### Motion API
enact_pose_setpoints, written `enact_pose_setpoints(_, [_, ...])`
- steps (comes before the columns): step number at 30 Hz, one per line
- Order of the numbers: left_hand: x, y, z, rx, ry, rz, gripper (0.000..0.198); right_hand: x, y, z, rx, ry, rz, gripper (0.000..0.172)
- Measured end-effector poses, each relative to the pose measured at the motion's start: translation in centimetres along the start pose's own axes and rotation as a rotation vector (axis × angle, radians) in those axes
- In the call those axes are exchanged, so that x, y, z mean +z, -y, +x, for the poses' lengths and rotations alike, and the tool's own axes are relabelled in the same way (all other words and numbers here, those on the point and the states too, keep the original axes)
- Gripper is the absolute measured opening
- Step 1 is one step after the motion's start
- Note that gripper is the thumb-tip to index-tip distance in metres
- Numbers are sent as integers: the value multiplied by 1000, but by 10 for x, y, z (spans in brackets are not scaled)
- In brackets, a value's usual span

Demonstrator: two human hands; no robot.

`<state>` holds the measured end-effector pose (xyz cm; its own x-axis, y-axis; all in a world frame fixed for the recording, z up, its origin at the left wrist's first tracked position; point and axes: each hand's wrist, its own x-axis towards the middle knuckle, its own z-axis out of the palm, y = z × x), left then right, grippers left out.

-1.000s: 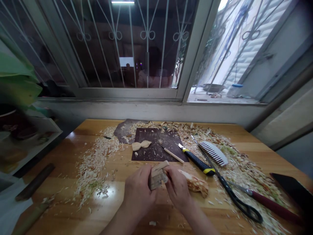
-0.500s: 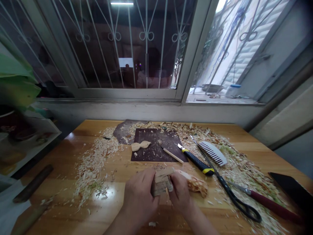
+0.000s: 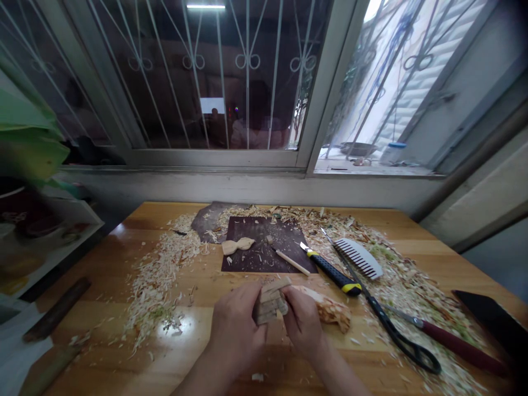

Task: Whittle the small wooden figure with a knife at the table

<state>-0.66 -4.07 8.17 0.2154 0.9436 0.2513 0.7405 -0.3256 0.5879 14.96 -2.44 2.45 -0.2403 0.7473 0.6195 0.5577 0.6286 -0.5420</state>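
Observation:
Near the front of the table, my left hand (image 3: 238, 318) is closed round the left side of a small blocky wooden piece (image 3: 270, 301) with stepped cuts. My right hand (image 3: 303, 320) pinches its right side; the fingertips are partly hidden. Just beyond lies a dark mat (image 3: 251, 261) with a carved, bow-shaped wooden piece (image 3: 238, 245) and a thin light-handled tool (image 3: 292, 262). A rough, peeled chunk of wood (image 3: 332, 312) rests right behind my right hand. The black-and-yellow cutter (image 3: 332, 271) lies to the right of the mat.
Wood shavings (image 3: 160, 269) spread over the left, back and right of the wooden table (image 3: 198, 352). On the right are a white comb-like object (image 3: 359, 257), a long black-handled tool (image 3: 398, 336), a red-handled tool (image 3: 462, 346) and a black flat object (image 3: 490, 316). A dark stick (image 3: 58, 309) lies left.
The wooden piece has tilted and turned slightly between my hands, showing more of its stepped side. Both hands have shifted only a little.

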Motion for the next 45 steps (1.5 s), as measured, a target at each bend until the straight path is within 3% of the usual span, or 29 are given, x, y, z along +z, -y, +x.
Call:
enact_pose_setpoints(7, [1,5,7,-202,113,-197,20,8,7,-4,96,-66,-157,22])
enact_pose_setpoints(12, [4,9,7,-215,117,-207,19,11,5,-7,128,-37,-147,25])
enact_pose_setpoints(19, [-11,21,14,-87,196,-103,21,-20,3,19,144,338,10,25])
enact_pose_setpoints(21, [-15,22,15,-75,212,-80,19,-29,4,24,143,388,-4,25])
enact_pose_setpoints(24, [-15,20,14,-56,170,-59,18,-24,7,17,125,292,-56,27])
enact_pose_setpoints(29, [-6,14,10,-129,131,-272,20,15,16,-9,264,34,96,24])
enact_pose_setpoints(31, [-2,14,10,-173,136,-370,24,18,19,-9,303,39,112,25])
enact_pose_setpoints(34, [-2,15,13,-176,140,-443,33,1,18,7,243,174,73,27])
enact_pose_setpoints(38, [-8,15,16,-92,115,-256,27,-31,9,29,113,324,-10,26])
enact_pose_setpoints(41, [-9,13,13,-66,62,-135,19,-27,6,23,64,249,-59,27])
enact_pose_setpoints(45, [-2,12,7,-128,27,-209,16,6,12,1,143,43,56,24])
